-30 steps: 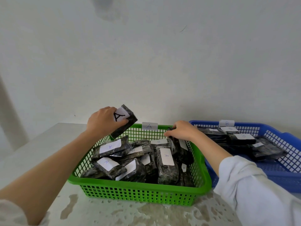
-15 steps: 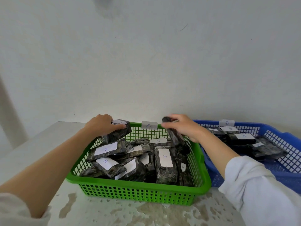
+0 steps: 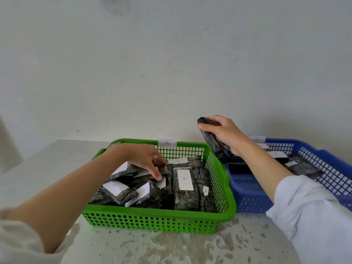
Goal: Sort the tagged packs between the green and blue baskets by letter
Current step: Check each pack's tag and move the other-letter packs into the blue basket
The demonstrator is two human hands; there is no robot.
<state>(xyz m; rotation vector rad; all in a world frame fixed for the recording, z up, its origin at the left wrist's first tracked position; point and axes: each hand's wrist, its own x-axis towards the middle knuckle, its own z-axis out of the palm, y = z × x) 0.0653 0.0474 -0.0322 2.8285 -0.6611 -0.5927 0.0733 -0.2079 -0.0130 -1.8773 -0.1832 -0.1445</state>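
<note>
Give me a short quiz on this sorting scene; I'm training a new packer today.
1. True or false: the right hand holds a dark marbled plastic pack.
2. Which letter is on the white paper tag of the green plastic mesh basket? a) A b) B c) C
3. Fill in: the left hand is inside the ____ basket.
Key: 1 true; 2 a; 3 green.
</note>
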